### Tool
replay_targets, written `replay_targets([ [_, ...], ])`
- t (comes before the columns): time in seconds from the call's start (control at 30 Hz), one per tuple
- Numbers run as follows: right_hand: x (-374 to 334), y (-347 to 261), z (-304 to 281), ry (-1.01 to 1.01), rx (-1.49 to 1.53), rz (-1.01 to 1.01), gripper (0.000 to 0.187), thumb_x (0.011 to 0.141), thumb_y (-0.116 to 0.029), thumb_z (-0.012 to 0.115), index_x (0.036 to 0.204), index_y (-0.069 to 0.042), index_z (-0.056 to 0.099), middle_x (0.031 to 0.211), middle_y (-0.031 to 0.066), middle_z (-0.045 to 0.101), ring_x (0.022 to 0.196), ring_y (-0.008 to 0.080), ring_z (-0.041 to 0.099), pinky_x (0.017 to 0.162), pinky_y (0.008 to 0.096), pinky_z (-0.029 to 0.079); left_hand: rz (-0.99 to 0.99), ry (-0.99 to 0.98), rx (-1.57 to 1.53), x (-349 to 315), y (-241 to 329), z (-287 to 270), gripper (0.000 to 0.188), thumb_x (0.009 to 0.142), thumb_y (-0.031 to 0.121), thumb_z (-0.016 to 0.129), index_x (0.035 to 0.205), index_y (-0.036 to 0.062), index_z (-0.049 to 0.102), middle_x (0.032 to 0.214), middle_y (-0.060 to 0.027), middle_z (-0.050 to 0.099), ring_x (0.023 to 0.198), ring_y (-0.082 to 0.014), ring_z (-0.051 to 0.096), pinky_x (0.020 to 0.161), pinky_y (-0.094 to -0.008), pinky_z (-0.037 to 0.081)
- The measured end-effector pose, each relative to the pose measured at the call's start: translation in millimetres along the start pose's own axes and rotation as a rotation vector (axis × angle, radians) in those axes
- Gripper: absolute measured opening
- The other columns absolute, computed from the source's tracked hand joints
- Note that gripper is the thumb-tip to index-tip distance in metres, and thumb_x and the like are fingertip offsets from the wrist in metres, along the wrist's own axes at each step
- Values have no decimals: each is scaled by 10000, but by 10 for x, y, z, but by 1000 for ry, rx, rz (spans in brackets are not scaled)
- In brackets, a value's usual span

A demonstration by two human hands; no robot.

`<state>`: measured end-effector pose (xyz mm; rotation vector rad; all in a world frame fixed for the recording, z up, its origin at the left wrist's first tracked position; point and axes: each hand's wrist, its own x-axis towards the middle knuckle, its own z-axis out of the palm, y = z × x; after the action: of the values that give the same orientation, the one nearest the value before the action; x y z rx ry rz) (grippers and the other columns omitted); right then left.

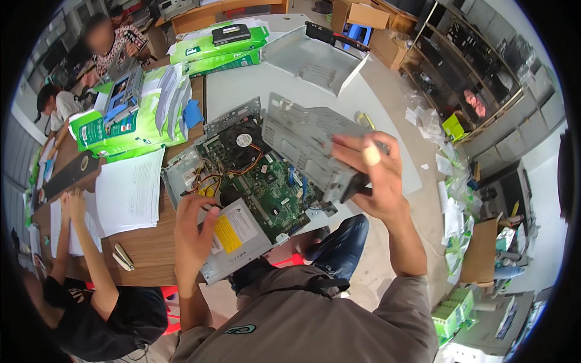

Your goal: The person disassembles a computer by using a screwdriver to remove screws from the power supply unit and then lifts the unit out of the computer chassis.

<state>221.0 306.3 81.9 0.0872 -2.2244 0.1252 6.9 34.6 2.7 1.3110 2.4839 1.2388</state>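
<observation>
Metal tray [302, 130]: held tilted above the right part of the computer case [233, 117]; blurred at the near end; liable to drop onto the circuit board [266, 189] and scratch or bend parts there, given a slipping grip at one edge only.
Blue cable [292, 176]: visible between tray and board; far end hidden; possibly strained or torn loose by too high a lift or too sharp a turn, if fastened at both ends.
Loose wires [257, 158]: run beside the black fan [238, 146]; could snag on a tray corner during a low sideways swing.
Computer case: lies open toward the near side of the white table [236, 85], fan at the far side, label-bearing drive [239, 235] at the near left; seems to overhang the near edge; might tip or slide toward the legs under heavy pressure on the drive.
Right hand [378, 175]: clamped on the near right end of the tray, fingers above, thumb below.
Left hand [195, 233]: well apart from the right; half open, fingers curled, thumb spread away; touches the drive's left edge; impossible to tell whether pinching or merely steadying.
Detached cover [315, 63]: rests at the far side of the table.
</observation>
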Motion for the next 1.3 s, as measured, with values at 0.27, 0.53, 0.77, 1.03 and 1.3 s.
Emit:
replay_targets([
  [0.27,191,-373,147,87,-59,-106,540,769,-135,695,1303,-85,630,1165,-4,715,1067,171,665,945,401,434,-280,-348,-1628,44,813,10,678,1018,521,506,1458,16,404,1376,-153,552,1281,-256,514,1015,-480,467],
  [0.53,125,-535,227,5,-4,-288,570,738,-231,746,1297,-204,635,1051,-41,734,1130,190,652,1017,455,420,-367,-141,-1509,112,1106,406,528,1041,494,477,1372,84,500,1258,-56,601,1186,-178,569,991,-426,488],
  [0.77,122,-495,209,-19,-33,-305,586,744,-244,751,1309,-292,604,1127,-74,706,1206,201,604,1075,494,384,-475,-64,-1623,89,1136,449,362,1043,296,494,1335,85,527,1189,-30,623,1116,-161,611,960,-356,502],
  [1.03,42,-219,-325,-68,129,17,816,761,-409,792,1444,-87,482,1331,141,611,1282,320,533,1101,486,367,-391,73,-1511,188,1036,394,395,1031,306,487,1349,82,547,1322,-67,608,1239,-248,555,1043,-421,417],
  [1.3,-162,233,-65,25,1116,895,676,1019,-508,524,1470,-13,431,1319,203,588,1080,246,648,933,360,522,-580,144,-1559,165,1000,287,453,986,276,556,1415,141,507,1413,-8,555,1291,-254,518,1091,-492,374],
])
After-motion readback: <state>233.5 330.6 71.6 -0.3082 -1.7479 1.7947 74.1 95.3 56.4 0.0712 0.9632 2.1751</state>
